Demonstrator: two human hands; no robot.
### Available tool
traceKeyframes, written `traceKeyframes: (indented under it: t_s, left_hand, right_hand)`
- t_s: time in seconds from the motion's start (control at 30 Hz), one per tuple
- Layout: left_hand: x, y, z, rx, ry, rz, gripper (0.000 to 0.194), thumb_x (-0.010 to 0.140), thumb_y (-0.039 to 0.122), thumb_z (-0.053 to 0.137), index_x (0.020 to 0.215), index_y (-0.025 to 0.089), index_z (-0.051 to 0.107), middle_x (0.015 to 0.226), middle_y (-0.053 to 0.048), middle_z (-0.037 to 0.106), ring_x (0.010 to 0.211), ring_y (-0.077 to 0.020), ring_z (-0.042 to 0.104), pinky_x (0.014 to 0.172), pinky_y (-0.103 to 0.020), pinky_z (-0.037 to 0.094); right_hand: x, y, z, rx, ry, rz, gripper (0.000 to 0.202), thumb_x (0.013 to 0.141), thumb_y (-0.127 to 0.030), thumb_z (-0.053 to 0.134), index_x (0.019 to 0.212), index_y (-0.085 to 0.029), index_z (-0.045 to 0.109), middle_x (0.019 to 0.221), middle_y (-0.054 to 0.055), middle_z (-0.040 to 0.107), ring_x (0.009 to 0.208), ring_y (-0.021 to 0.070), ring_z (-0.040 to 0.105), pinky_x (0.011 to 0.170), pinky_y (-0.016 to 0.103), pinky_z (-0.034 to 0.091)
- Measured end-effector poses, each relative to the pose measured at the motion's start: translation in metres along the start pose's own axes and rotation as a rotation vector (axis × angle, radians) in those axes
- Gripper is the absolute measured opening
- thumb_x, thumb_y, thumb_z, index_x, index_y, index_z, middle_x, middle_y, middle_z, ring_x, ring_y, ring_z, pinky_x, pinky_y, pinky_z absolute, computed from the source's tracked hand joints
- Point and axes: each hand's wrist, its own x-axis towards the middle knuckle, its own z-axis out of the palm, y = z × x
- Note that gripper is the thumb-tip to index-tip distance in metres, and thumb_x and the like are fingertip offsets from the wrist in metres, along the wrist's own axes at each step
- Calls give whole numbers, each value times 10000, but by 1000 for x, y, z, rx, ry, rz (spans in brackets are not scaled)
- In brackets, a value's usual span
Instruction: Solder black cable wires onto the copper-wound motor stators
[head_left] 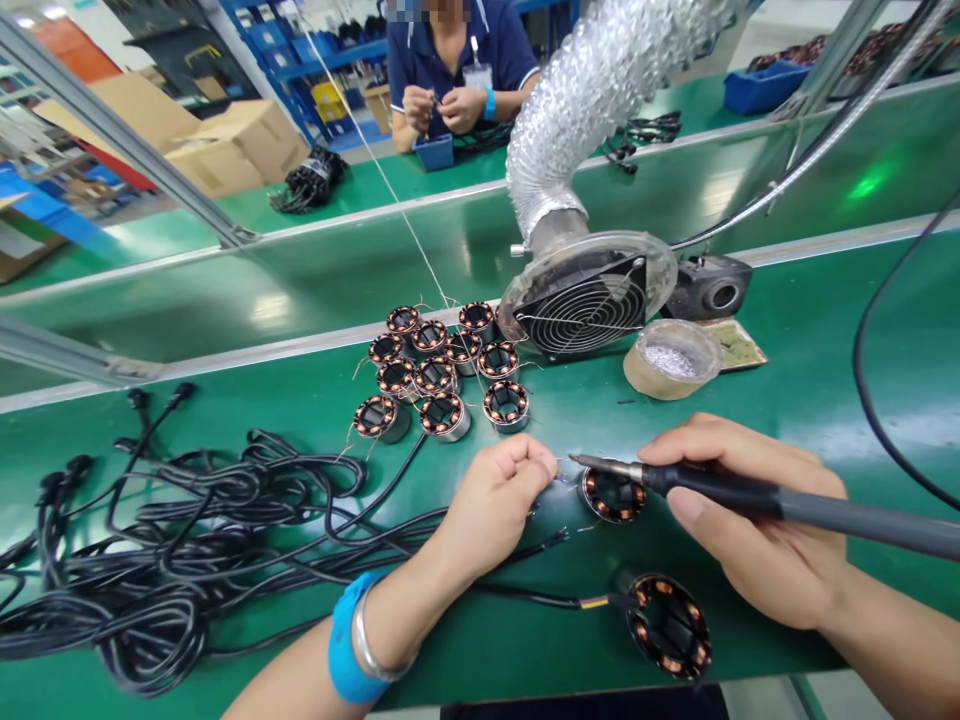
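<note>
My right hand grips a soldering iron, its tip pointing left. Close to that tip, my left hand pinches a thin wire. Just below the iron sits a motor stator with copper windings, partly covered by the iron. Nearer to me, another stator lies with a black cable running to it from the left. Some bare cable ends lie below my left hand.
Several stators stand grouped ahead. Black cables cover the left side. A fume fan with a foil duct stands behind a round tub. Across the bench, a person handles something small over a blue bin.
</note>
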Motion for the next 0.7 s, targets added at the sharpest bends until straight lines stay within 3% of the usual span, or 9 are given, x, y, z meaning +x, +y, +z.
traceKeyframes:
  t_s: [0.27, 0.53, 0.7]
  left_hand:
    - [-1, -1, 0, 9, -2, -2, 208, 816, 355, 556, 713, 181, 510, 497, 117, 312, 391, -33, 201, 426, -202, 168]
    - [0, -2, 0, 0, -20, -7, 194, 842, 339, 548, 730, 183, 514, 473, 129, 269, 369, -31, 195, 418, -199, 160]
    - [-1, -1, 0, 16, -13, -18, 198, 845, 336, 545, 724, 185, 506, 472, 129, 273, 372, -31, 195, 416, -198, 159]
  right_hand:
    - [-1, -4, 6, 18, -21, -26, 184, 828, -117, 550, 977, -182, 636, 743, 22, 646, 584, 132, 562, 489, 269, 447]
    - [-5, -10, 11, -60, -35, -204, 238, 769, -78, 543, 977, -140, 642, 681, 43, 602, 536, 151, 535, 477, 303, 414]
    - [-6, -9, 10, -19, -7, -190, 263, 755, -53, 533, 977, -136, 648, 667, 34, 575, 522, 146, 514, 471, 300, 406]
